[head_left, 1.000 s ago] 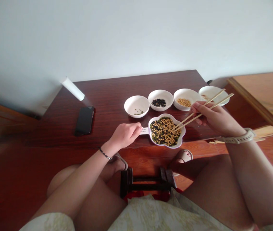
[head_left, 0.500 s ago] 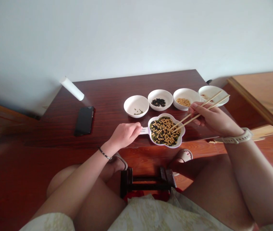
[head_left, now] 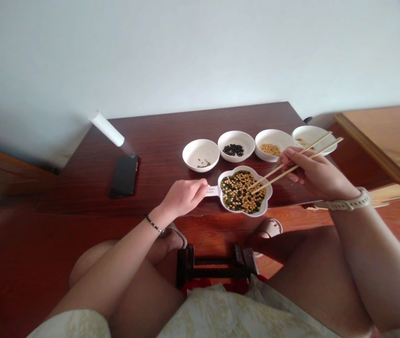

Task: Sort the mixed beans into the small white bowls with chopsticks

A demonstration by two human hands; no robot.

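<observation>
A flower-shaped white dish [head_left: 265,197] full of mixed yellow, black and green beans sits at the near edge of the dark wooden table [head_left: 172,136]. My right hand [head_left: 312,174] is closed round a pair of wooden chopsticks [head_left: 293,164], their tips down in the beans. My left hand [head_left: 183,197] is closed on the dish's small handle tab [head_left: 211,190]. Behind the dish stand a white bowl [head_left: 200,154] with a few green beans, a bowl [head_left: 235,144] of black beans and a bowl [head_left: 273,144] of yellow beans.
Another white bowl [head_left: 311,136] stands at the table's far right. A black phone [head_left: 124,175] lies on the left of the table beside a white tube [head_left: 107,128]. A light wooden surface [head_left: 379,131] is on the right. A small dark stool [head_left: 217,266] stands between my knees.
The chopstick tips have shifted slightly within the mixed beans, first left, then back right. My left hand has stayed on the dish's tab.
</observation>
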